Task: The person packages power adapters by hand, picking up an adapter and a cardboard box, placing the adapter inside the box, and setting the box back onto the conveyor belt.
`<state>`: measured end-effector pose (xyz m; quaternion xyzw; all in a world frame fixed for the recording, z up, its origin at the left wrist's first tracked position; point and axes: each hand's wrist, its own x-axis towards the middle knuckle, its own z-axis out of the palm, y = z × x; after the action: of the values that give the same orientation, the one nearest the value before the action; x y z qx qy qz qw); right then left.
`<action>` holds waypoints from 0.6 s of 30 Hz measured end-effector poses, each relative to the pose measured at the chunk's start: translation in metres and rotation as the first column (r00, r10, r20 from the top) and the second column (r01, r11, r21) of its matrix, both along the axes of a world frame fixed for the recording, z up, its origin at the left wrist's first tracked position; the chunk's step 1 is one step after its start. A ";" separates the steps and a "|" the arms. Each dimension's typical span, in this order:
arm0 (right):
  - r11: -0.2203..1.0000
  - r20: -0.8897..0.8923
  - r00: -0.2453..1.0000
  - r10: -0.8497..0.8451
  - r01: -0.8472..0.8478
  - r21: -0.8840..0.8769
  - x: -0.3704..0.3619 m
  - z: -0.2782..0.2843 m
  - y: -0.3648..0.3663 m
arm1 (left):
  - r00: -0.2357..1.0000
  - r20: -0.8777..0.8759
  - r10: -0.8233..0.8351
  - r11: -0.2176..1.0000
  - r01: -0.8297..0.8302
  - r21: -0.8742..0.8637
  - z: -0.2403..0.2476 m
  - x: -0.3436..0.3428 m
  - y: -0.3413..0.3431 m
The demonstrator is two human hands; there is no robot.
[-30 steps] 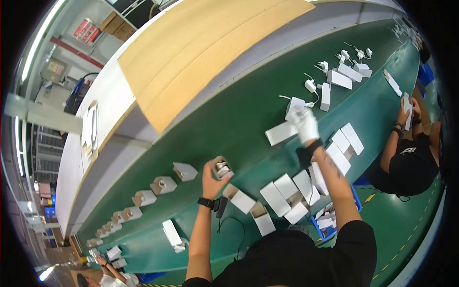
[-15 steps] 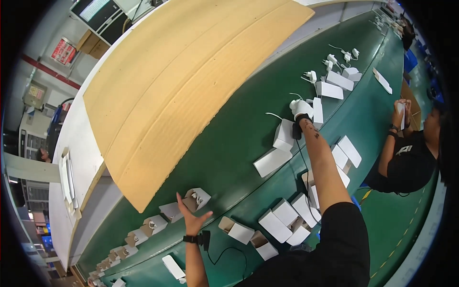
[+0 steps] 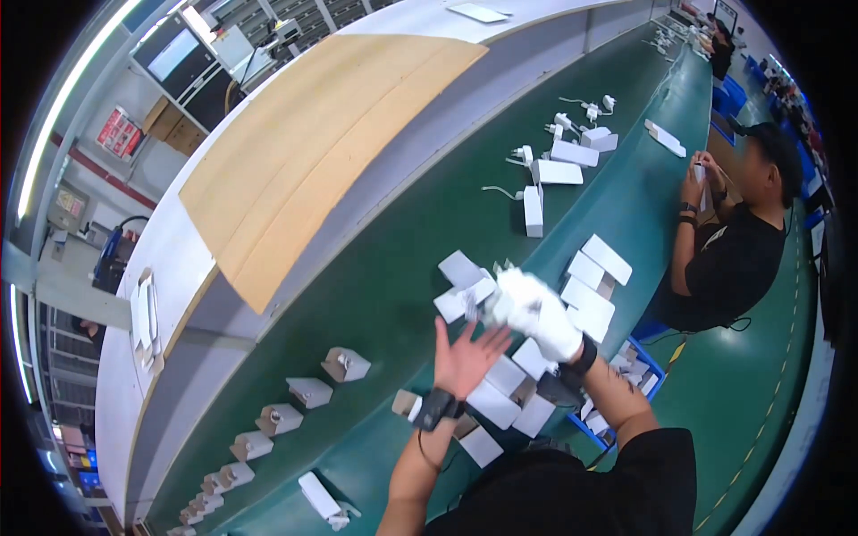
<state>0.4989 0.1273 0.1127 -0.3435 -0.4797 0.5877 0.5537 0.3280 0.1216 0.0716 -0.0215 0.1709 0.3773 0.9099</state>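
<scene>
My left hand (image 3: pixel 466 359) is bare, palm up with its fingers spread, and holds nothing. Close beside it, my right hand (image 3: pixel 542 319), in a white glove, is smeared by motion. Its fingers look closed on a white plug charger (image 3: pixel 501 267), of which only a blurred pronged end shows. Just beyond the hands lie white boxes (image 3: pixel 459 269), partly hidden by the glove. Farther along the green bench, several white plug chargers with cables (image 3: pixel 563 121) lie beside white boxes (image 3: pixel 559 173).
Open boxes with white contents (image 3: pixel 347 364) form a row at the left. More white boxes (image 3: pixel 494 404) stand by my forearms. A blue bin (image 3: pixel 657 382) sits below the bench edge. Brown cardboard (image 3: pixel 331 143) covers the shelf. A co-worker (image 3: pixel 746 259) handles something white at the right.
My right hand has drawn back from the far boxes toward me. My left hand has moved right, from the row of open boxes to beside the right hand. The view has shifted.
</scene>
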 end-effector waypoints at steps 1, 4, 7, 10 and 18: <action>0.993 -0.015 0.996 0.083 -0.084 -0.084 -0.006 -0.003 -0.025 | 0.997 -0.074 0.032 0.999 -0.033 -0.012 -0.012 0.009 0.004; 0.972 0.006 0.988 0.157 -0.153 -0.178 -0.019 -0.006 -0.077 | 0.996 0.034 0.083 0.993 -0.086 0.076 -0.061 -0.004 0.002; 0.978 0.100 0.989 0.110 -0.090 -0.187 -0.026 -0.009 -0.089 | 0.924 0.381 0.029 0.947 -0.148 0.285 -0.069 -0.013 -0.005; 0.849 -0.449 0.877 -0.173 -0.098 -0.519 -0.045 -0.014 -0.070 | 0.800 -0.517 0.304 0.929 -0.127 0.349 -0.030 0.002 -0.019; 0.858 -0.030 0.985 -0.172 0.135 -0.495 -0.059 -0.090 -0.032 | 0.510 -0.633 0.582 0.701 0.079 0.709 -0.066 -0.019 0.025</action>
<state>0.4399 0.0950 0.0230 -0.4882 -0.2652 0.6564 0.5104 0.3089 0.1464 0.0059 0.4535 0.4259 0.5143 0.5903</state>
